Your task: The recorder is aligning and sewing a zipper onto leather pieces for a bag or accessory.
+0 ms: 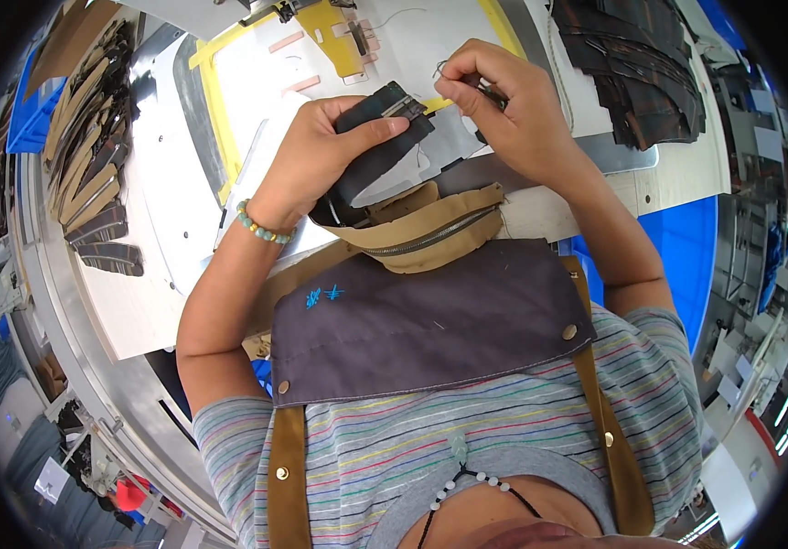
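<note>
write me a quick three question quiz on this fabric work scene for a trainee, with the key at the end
1. What does the left grip hold?
a) a white paper cup
b) a dark flat fabric piece
c) a red plastic spool

2. True or false: a green-and-gold round-bead bracelet is worn on the left arm.

3. Fill in: the curved tan fabric strip has a dark ______ running along it.

Key: 1. b; 2. true; 3. zipper

A fisheye view from the wearer's head faces down, close above the left hand [321,146], right hand [517,110] and counter [158,197].
</note>
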`<state>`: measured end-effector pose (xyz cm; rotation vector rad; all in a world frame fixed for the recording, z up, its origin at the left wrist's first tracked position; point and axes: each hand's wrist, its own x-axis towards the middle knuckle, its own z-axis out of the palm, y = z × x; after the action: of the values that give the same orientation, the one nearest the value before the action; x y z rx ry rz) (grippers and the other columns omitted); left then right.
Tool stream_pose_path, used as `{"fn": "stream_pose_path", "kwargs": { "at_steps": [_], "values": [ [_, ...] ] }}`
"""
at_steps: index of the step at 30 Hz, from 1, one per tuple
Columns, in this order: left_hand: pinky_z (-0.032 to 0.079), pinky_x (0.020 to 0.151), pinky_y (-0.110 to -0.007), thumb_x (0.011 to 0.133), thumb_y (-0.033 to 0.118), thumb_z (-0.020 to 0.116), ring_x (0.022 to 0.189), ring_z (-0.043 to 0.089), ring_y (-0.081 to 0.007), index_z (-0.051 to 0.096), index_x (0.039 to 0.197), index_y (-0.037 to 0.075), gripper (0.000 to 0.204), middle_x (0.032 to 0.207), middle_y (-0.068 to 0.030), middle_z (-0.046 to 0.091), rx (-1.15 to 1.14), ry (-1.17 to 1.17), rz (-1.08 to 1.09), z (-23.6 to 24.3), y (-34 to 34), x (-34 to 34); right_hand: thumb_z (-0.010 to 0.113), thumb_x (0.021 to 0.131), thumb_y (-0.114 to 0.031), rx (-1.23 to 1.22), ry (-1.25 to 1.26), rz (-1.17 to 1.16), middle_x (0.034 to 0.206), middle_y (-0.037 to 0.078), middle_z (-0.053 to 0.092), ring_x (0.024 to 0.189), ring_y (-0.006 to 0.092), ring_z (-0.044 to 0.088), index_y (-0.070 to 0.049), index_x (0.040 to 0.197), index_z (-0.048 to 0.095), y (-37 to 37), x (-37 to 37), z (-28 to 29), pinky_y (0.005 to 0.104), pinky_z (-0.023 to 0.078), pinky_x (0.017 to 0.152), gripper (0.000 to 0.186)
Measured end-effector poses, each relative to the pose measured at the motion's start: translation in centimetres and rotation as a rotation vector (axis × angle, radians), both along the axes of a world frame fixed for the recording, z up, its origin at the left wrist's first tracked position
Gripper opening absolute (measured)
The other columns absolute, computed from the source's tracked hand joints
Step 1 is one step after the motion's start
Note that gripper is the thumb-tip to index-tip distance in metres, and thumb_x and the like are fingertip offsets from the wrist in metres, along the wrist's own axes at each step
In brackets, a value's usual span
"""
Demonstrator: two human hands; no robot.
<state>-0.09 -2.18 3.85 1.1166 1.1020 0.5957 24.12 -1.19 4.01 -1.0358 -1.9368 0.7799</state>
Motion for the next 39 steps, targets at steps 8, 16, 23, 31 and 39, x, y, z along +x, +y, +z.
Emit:
{"fn": "stream_pose_path", "kwargs": {
  "at_steps": [8, 16, 23, 31, 39],
  "values": [
    [0.05, 0.066, -0.019, 0.096, 0.02, 0.076, 0.073, 0.063, -0.0026, 0.077, 0.105, 0.001, 0.021, 0.088, 0.0009, 0.074, 0.099, 0.117, -0.073, 0.5, -0.3, 0.7, 0.075, 0.087, -0.01, 0.145, -0.083, 0.042, 0.091, 0.006, 0.066, 0.076, 0.0264, 0.067, -0.006, 0.1, 0.066, -0.3, -1.5, -1.5, 0.0346, 0.052, 0.064, 0.016],
    [0.05, 0.065, -0.02, 0.098, 0.021, 0.074, 0.072, 0.061, -0.0023, 0.077, 0.107, 0.001, 0.022, 0.087, 0.0015, 0.074, 0.076, -0.009, 0.024, -1.4, -0.2, 0.7, 0.071, 0.076, -0.006, 0.503, -0.439, -0.066, 0.094, 0.001, 0.061, 0.077, 0.0221, 0.068, -0.012, 0.099, 0.062, -0.6, -1.4, -2.2, 0.0362, 0.053, 0.06, 0.026],
    [0.044, 0.057, -0.02, 0.097, 0.02, 0.074, 0.064, 0.055, -0.0008, 0.077, 0.098, -0.002, 0.022, 0.077, 0.0036, 0.069, 0.206, 0.056, 0.084, -0.7, -1.3, 1.1, 0.064, 0.092, -0.004, 0.587, -0.485, -0.497, 0.086, 0.003, 0.065, 0.072, 0.0184, 0.066, -0.007, 0.1, 0.064, 3.2, 3.1, -3.7, 0.0297, 0.051, 0.063, 0.009],
    [0.051, 0.07, -0.02, 0.099, 0.017, 0.073, 0.075, 0.062, -0.0025, 0.075, 0.11, -0.001, 0.021, 0.091, 0.001, 0.074, 0.073, -0.047, 0.07, -1.0, -0.3, 0.3, 0.055, 0.109, -0.02, -0.029, 0.041, -0.143, 0.087, 0.001, 0.064, 0.075, 0.0062, 0.059, -0.003, 0.1, 0.063, 2.4, 5.0, -0.9, 0.0234, 0.042, 0.056, 0.021],
    [0.048, 0.096, -0.027, 0.093, 0.014, 0.076, 0.105, 0.061, -0.0122, 0.072, 0.116, 0.003, 0.026, 0.116, -0.003, 0.062, 0.446, 0.123, -0.268, 0.4, 0.3, 0.7, 0.055, 0.109, -0.027, -0.577, 0.577, 0.146, 0.097, 0.004, 0.064, 0.085, 0.0074, 0.059, -0.006, 0.098, 0.061, 1.6, 3.3, 0.4, 0.0192, 0.03, 0.049, 0.024]
  ]
}}
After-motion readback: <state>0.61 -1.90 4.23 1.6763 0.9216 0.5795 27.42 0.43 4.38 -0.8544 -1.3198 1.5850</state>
